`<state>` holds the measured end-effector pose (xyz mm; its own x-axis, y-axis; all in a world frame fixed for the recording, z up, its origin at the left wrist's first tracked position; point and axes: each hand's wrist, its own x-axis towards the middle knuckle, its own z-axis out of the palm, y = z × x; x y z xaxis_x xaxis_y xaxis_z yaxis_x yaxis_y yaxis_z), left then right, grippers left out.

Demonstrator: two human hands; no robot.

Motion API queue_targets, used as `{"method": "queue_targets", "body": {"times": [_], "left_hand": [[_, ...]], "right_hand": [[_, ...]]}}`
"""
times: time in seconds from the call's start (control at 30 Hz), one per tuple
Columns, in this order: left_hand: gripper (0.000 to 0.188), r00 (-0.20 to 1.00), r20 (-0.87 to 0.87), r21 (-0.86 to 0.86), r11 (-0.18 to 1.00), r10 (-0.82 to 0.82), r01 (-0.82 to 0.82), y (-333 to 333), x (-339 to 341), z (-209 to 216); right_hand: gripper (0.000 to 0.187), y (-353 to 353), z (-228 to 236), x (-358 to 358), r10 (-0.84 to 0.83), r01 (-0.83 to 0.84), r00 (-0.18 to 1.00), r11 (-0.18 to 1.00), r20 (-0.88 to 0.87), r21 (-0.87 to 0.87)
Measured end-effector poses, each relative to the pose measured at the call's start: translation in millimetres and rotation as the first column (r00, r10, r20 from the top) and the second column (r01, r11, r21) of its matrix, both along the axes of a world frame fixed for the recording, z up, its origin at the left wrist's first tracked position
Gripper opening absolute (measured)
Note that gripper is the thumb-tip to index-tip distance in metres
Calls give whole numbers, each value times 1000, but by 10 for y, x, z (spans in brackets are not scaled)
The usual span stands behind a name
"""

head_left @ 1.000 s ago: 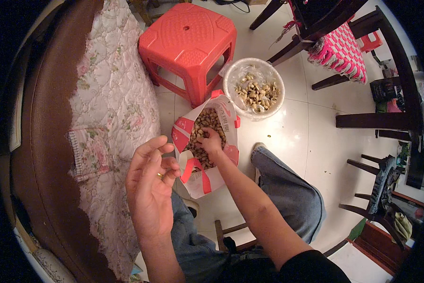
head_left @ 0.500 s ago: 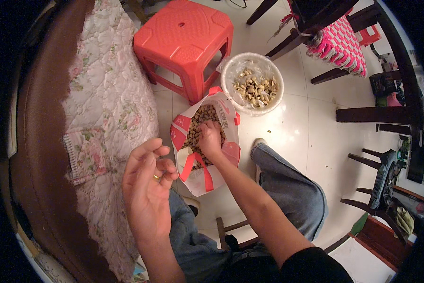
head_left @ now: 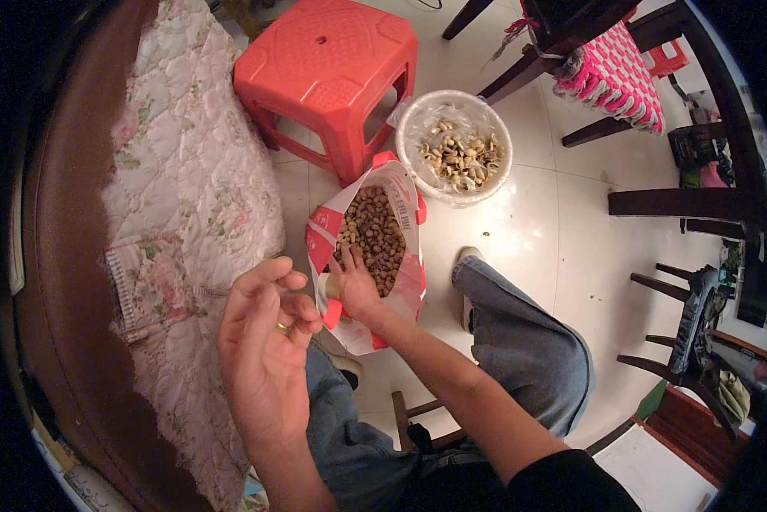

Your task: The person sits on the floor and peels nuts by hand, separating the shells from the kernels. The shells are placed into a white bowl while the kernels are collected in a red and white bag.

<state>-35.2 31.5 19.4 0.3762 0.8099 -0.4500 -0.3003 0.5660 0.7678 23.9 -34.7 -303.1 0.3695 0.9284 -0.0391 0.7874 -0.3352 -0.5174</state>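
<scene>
A white and red paper bag (head_left: 322, 229) stands on the floor in front of me, its mouth spread wide. Many small, round brown nuts (head_left: 382, 230) fill its inside; their exact kind I cannot tell. Over the near left part of the nuts is my right hand (head_left: 358, 288), fingers spread, with nothing visible gripped in it. My left hand (head_left: 268, 350) is raised left of the bag, its fingers loosely bent and apart. A gold ring sits on one of its fingers, and no object shows in it. One red handle (head_left: 334, 312) of the bag lies beside my right wrist.
Beyond the bag, a white basin (head_left: 407, 162) lined with clear plastic holds pale shells (head_left: 460, 158). A red plastic stool (head_left: 332, 68) stands behind the bag. At the left is a sofa with a floral quilted cover (head_left: 200, 188). Dark wooden chairs (head_left: 673, 207) stand at the right.
My right hand has moved back toward the bag's near left side, and its fingers have spread apart. More of the nuts now show. The left hand stays almost in place.
</scene>
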Motion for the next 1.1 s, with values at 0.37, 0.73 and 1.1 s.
{"method": "queue_targets", "body": {"times": [0.37, 0.73, 1.1], "left_hand": [[28, 1000, -27, -6, 1000, 12, -13, -7, -4, 35], [28, 1000, -2, 4, 1000, 4, -4, 17, -44, 19], [25, 1000, -7, 9, 1000, 22, -22, 2, -50, 17]], "right_hand": [[29, -58, -303, 414, -452, 453, 869, 890, -200, -41], [15, 41, 43, 607, -525, 545, -150, 663, -838, -513], [16, -62, 1801, 766, -47, 404, -478, 875, -877, -267]]}}
